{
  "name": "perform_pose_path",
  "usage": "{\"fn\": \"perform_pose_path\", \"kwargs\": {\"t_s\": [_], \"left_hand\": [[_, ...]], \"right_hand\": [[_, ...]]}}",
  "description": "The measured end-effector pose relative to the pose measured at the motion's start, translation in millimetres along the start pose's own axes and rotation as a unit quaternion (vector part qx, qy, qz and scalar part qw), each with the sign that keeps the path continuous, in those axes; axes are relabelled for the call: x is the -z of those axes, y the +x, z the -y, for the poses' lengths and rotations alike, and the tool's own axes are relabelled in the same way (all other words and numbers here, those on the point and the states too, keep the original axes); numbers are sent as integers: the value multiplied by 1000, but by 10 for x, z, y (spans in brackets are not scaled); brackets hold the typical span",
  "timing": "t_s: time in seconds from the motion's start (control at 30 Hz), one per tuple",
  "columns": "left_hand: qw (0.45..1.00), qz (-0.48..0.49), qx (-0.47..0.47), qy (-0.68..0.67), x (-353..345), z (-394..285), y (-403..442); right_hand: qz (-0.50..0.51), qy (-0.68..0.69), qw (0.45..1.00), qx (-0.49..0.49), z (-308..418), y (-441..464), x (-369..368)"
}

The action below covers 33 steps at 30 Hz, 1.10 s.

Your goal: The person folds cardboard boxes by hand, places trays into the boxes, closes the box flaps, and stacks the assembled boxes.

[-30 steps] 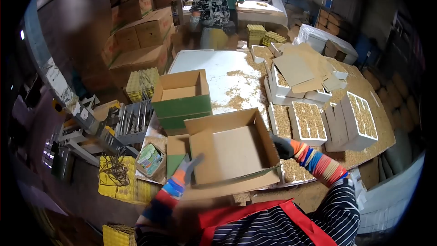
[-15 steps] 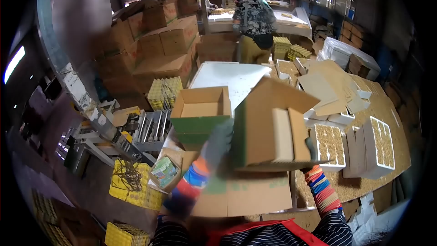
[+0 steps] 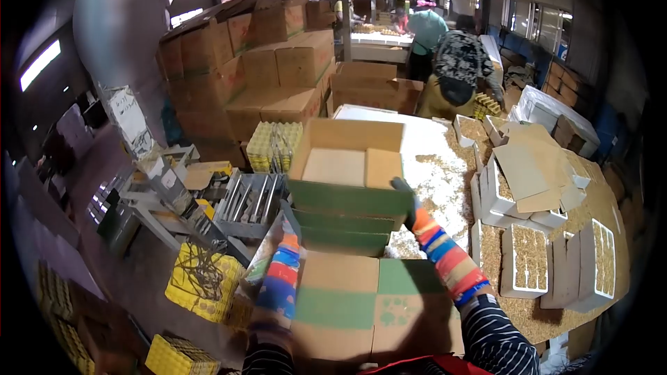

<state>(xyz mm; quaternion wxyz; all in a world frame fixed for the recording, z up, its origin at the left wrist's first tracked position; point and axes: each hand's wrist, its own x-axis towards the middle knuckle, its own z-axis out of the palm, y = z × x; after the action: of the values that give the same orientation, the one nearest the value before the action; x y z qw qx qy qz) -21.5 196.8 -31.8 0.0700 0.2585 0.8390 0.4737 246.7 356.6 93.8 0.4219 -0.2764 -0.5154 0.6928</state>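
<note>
An open-topped cardboard box (image 3: 347, 194) with green lower sides sits on top of other green boxes (image 3: 344, 232). My right hand (image 3: 406, 198) grips its right side, thumb near the top edge. At the box's left side is my left hand (image 3: 290, 221), its fingers mostly hidden against the cardboard. In front of me lies a closed carton (image 3: 337, 305) with green bands. White trays (image 3: 524, 260) filled with brown grain-like material stand to the right, and flat cardboard sheets (image 3: 531, 167) lie over some of them.
Large cartons (image 3: 285, 62) are piled at the back left. A roller conveyor (image 3: 250, 198) and yellow egg trays (image 3: 201, 281) are on the left. A person in a patterned top (image 3: 460, 62) bends beyond the white table (image 3: 438, 146); others are farther back.
The open box has moved left and away from me, from over the closed carton onto the green stack. Both hands moved with it. The view has shifted, and the person in the patterned top now bends down.
</note>
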Motion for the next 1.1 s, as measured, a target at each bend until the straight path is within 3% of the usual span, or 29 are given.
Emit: {"fn": "perform_pose_path", "kwargs": {"t_s": [0.03,0.1,0.17,0.2,0.27,0.3,0.33,0.37,0.4,0.43,0.47,0.53,0.6,0.67,0.7,0.73,0.8,0.83,0.9,0.93,1.0,1.07,1.1], "left_hand": [[999,7,-3,54,-8,-53,57],[989,24,-5,144,14,-169,113],[981,19,-24,192,117,-363,27],[986,-3,-88,141,226,-518,-109],[954,81,-275,-84,548,-865,-766],[912,154,-343,-167,716,-1052,-1131],[837,176,-516,44,645,-726,-1302],[770,332,-504,208,702,-730,-1681],[731,317,-571,200,832,-594,-2040],[688,296,-635,191,962,-462,-2399],[636,287,-681,221,1056,-372,-2581],[620,318,-685,212,1153,-371,-2669],[580,387,-679,228,1310,-484,-2672],[521,478,-655,266,1499,-926,-2469],[560,506,-628,190,1611,-1087,-2303],[593,531,-595,113,1756,-1259,-2118],[667,598,-422,142,2175,-1864,-1917],[649,649,-376,128,2236,-2026,-1724],[616,683,-384,77,2190,-2102,-1398],[603,665,-439,42,1927,-1966,-1181],[568,614,-548,-20,1543,-1886,-845],[702,636,-321,14,1624,-2304,-958],[752,599,-271,48,1691,-2404,-1004]], "right_hand": [[45,-146,985,77,-398,421,262],[77,-413,884,203,-641,722,417],[-83,-589,801,75,-8,245,102],[-161,-663,731,6,167,60,48],[-77,-681,656,317,-309,30,747],[-89,-675,647,344,-219,-343,679],[-168,-565,785,190,-111,-791,447],[-124,-498,837,191,-265,-1227,464],[73,-662,639,385,-98,-1644,410],[162,-618,752,164,-53,-2037,274],[224,-674,691,138,-235,-2424,293],[378,-735,561,48,-100,-2894,26],[326,-742,568,145,-84,-3174,24],[304,-683,631,207,188,-3216,-57],[296,-651,656,240,415,-3177,-102],[279,-664,643,260,743,-3146,-160],[217,-654,631,356,1285,-2959,-186],[197,-671,616,363,1595,-2872,-201],[169,-662,583,440,1550,-2481,-88],[201,-685,610,344,1575,-2377,-49],[90,-781,553,275,1490,-2359,-170],[26,-771,539,338,1400,-2489,-159],[-9,-764,531,367,1350,-2561,-137]]}}
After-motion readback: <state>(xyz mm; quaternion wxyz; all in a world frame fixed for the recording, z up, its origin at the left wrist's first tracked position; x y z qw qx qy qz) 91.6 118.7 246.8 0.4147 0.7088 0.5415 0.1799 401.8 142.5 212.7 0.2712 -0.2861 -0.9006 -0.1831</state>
